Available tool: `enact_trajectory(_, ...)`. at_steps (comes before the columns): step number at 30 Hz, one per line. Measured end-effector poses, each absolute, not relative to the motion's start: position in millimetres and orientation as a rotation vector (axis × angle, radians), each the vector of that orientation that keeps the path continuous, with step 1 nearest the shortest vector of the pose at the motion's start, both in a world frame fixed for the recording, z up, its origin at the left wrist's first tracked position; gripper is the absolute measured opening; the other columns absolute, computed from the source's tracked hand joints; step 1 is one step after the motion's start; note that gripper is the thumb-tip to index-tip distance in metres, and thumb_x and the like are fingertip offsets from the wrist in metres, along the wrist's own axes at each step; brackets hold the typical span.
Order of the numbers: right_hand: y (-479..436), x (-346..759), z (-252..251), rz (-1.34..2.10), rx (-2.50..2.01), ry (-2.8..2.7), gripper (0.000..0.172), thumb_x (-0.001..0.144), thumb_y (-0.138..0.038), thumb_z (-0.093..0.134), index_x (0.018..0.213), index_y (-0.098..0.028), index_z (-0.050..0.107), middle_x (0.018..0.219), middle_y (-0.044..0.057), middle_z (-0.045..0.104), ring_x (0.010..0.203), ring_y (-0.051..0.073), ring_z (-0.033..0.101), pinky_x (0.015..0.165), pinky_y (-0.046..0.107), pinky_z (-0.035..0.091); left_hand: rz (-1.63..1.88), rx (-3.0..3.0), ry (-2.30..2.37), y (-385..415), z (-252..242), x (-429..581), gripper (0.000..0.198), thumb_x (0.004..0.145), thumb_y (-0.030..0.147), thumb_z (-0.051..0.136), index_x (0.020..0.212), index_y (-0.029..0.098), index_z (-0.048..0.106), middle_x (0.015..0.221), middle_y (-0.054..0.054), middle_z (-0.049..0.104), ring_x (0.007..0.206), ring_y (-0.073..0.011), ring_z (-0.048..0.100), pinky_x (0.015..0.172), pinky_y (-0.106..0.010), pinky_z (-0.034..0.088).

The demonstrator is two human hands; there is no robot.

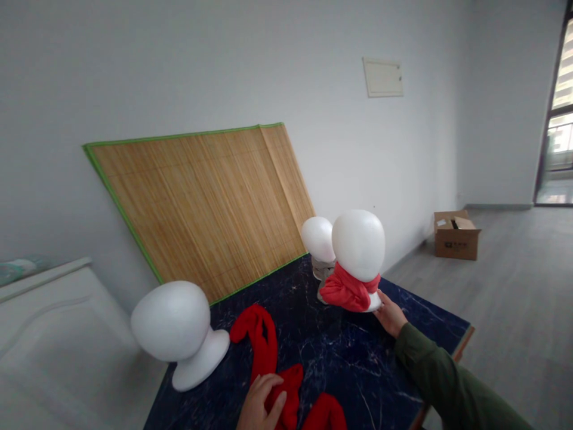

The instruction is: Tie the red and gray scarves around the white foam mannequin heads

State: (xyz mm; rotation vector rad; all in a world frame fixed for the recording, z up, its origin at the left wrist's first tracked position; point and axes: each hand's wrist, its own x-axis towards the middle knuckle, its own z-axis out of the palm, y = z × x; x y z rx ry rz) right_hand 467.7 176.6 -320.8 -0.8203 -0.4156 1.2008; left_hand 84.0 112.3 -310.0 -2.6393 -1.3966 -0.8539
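My right hand grips the base edge of a white foam mannequin head at the table's far side. A light red scarf is wrapped around that head's neck. My left hand rests at the near edge over a deeper red scarf, its thumb and fingers apart with cloth between them. This scarf lies loosely bent on the table. On the left stands another bare white mannequin head, appearing tilted. A third mannequin head, with a grey scarf about its neck, is partly hidden behind the one I grip.
The dark blue marbled table has its edge on the right. A bamboo mat with green trim leans on the wall behind. A white cabinet stands left. An open cardboard box sits on the floor at right.
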Motion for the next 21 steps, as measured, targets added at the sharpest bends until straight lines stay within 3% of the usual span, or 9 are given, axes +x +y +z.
enact_trajectory(5,176.1,467.4,-318.8,1.233,-0.787,-0.432,0.019,0.081,-0.032,0.045,0.088,-0.019,0.057,0.078,0.003,0.067,0.070,0.016,0.063,0.064,0.028,0.050,-0.861,-2.623,-1.409,112.2,-310.4,82.6,0.023,0.077,0.039,0.051,0.088,0.023,0.064,0.089,-0.005,0.068,0.086,-0.0189,0.063,0.082,-0.034,0.051)
enact_trajectory(21,174.9,464.9,-318.0,1.363,-0.710,-0.486,0.019,0.082,-0.029,0.046,0.092,-0.018,0.058,0.077,0.002,0.068,0.069,0.015,0.063,0.062,0.027,0.051,-0.806,-2.658,-1.434,107.3,-306.7,86.5,0.023,0.078,0.039,0.049,0.090,0.024,0.063,0.090,-0.005,0.067,0.087,-0.0190,0.062,0.087,-0.039,0.048)
